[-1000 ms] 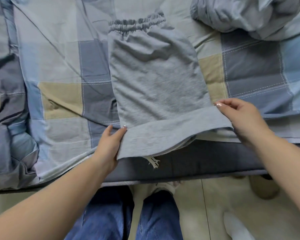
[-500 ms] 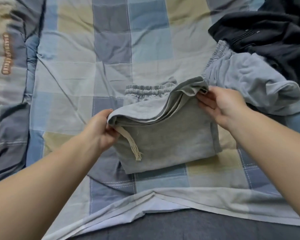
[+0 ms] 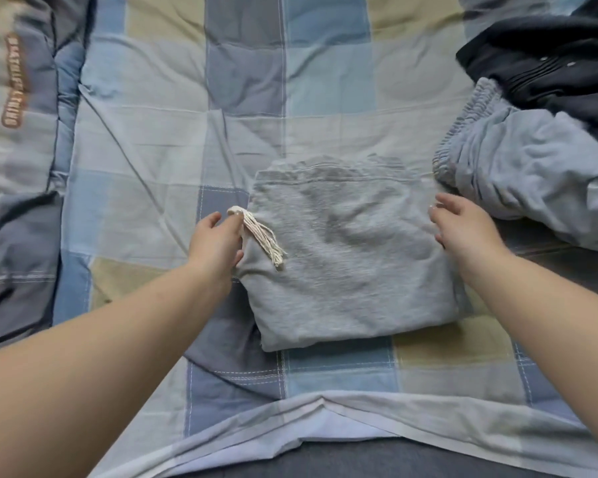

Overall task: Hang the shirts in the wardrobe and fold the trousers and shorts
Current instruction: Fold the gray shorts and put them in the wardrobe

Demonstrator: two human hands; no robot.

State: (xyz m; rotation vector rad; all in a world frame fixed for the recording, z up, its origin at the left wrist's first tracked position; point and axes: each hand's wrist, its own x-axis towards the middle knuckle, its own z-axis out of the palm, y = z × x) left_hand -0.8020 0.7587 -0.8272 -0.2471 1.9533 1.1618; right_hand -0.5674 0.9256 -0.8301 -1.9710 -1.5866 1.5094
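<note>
Lying folded at the centre of the frame, the grey shorts [image 3: 349, 257] rest on the checked bedspread [image 3: 242, 108]. The left hand [image 3: 218, 244] touches their left edge beside the cream drawstring tassel [image 3: 261, 234], fingers relaxed, grasping nothing. The right hand [image 3: 461, 224] rests released at their right edge. A light blue garment [image 3: 532, 174] and a dark garment [image 3: 549, 63] lie at the upper right.

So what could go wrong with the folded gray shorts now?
The cream drawstring hangs loose over the gray shorts by the left hand; it might snag fingers and pull the fold open. The light blue garment lies crumpled close beside the right hand, so the neat bundle could get bumped or mixed in when that one is picked up.
</note>
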